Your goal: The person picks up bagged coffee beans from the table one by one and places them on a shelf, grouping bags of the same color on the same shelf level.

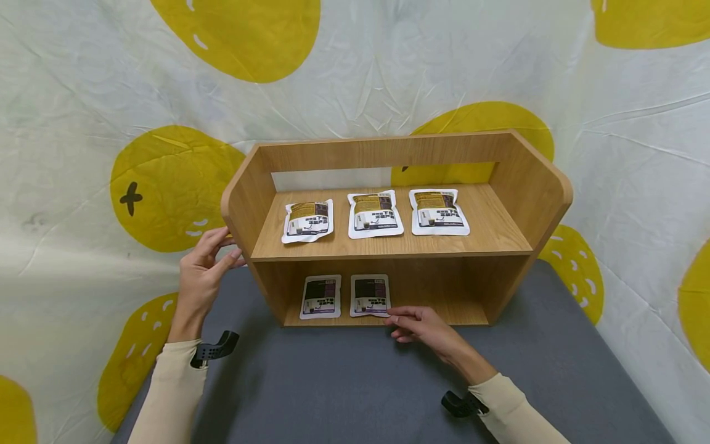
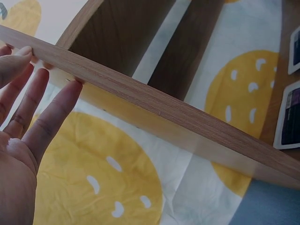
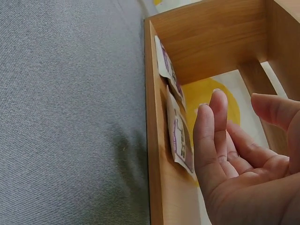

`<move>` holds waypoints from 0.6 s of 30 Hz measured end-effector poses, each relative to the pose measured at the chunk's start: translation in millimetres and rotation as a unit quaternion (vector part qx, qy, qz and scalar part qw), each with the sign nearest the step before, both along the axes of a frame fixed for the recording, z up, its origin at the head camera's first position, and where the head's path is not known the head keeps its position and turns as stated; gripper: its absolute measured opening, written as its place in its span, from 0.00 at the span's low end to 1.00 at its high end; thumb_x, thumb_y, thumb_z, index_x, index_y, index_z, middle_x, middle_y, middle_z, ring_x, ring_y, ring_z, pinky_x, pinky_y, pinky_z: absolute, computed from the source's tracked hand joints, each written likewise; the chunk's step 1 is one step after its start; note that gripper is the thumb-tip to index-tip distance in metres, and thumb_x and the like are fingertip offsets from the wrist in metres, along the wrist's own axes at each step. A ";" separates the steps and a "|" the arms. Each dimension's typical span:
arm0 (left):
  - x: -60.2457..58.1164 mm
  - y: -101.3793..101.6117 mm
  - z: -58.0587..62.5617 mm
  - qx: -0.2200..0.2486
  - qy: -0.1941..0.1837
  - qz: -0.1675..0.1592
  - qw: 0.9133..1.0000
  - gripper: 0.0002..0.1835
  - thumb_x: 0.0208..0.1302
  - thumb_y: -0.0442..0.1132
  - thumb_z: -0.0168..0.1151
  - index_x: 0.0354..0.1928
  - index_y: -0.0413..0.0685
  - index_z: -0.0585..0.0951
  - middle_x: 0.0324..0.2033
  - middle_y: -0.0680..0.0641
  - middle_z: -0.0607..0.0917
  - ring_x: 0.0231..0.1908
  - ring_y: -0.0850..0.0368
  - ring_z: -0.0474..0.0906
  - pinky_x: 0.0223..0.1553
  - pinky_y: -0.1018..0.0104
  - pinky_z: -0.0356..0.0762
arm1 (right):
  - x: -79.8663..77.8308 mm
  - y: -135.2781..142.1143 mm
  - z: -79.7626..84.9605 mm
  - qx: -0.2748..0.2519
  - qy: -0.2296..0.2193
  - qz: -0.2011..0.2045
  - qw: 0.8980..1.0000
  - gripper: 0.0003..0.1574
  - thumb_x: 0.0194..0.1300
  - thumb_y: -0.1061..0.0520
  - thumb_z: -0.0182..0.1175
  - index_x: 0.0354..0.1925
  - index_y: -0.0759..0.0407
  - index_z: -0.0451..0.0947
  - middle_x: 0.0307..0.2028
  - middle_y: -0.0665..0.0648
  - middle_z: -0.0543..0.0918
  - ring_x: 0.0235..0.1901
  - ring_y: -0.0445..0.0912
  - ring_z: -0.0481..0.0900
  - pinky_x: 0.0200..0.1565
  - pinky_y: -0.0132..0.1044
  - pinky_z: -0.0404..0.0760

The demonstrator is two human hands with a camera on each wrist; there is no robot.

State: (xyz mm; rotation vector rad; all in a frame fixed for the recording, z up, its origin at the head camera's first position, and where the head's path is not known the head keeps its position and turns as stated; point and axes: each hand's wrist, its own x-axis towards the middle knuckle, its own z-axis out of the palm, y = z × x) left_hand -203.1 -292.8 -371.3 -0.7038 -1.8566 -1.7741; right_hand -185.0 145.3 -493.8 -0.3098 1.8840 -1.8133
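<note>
A two-tier wooden shelf (image 1: 388, 254) stands on a grey tabletop. On its lower tier lie two flat dark-and-white pouches, a left one (image 1: 320, 297) and a right one (image 1: 370, 296). My right hand (image 1: 424, 333) is at the right pouch's lower right corner; in the right wrist view its thumb and fingers stand apart with nothing between them. My left hand (image 1: 204, 274) touches the outside of the shelf's left side panel (image 2: 140, 96), its fingers fairly straight at the edge. Three white-and-gold pouches lie in a row above: left (image 1: 308, 221), middle (image 1: 375, 214), right (image 1: 439, 212).
The grey tabletop (image 1: 344, 382) extends in front of the shelf and to both sides. A white cloth backdrop (image 1: 72, 80) with yellow shapes hangs behind. The shelf's right side panel (image 1: 532, 185) rises beside the upper row. Each wrist wears a black band.
</note>
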 end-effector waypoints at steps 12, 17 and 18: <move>7.8 -2.2 -7.8 0.004 -0.009 -0.007 1.000 0.28 0.64 0.14 0.55 0.68 0.27 0.71 0.57 0.38 0.77 0.55 0.50 0.79 0.43 0.57 0.89 | 5.4 -0.9 14.3 0.024 0.032 0.025 0.999 0.33 0.77 0.49 0.57 0.68 0.72 0.69 0.55 0.66 0.84 0.53 0.63 0.83 0.53 0.47 0.88; 17.3 -7.9 -15.9 0.004 -0.022 0.003 1.000 0.25 0.67 0.16 0.54 0.67 0.26 0.71 0.57 0.36 0.78 0.54 0.49 0.82 0.42 0.57 0.89 | 9.8 -0.1 29.5 0.038 0.078 0.038 0.996 0.28 0.76 0.50 0.58 0.64 0.69 0.75 0.51 0.61 0.87 0.53 0.64 0.83 0.56 0.56 0.85; 20.0 -8.8 -17.3 0.006 -0.023 0.003 1.000 0.24 0.68 0.16 0.54 0.66 0.24 0.72 0.56 0.34 0.78 0.53 0.49 0.82 0.42 0.57 0.89 | 10.3 0.4 32.6 0.042 0.090 0.040 0.994 0.27 0.76 0.50 0.58 0.63 0.68 0.77 0.51 0.61 0.87 0.53 0.62 0.84 0.55 0.54 0.86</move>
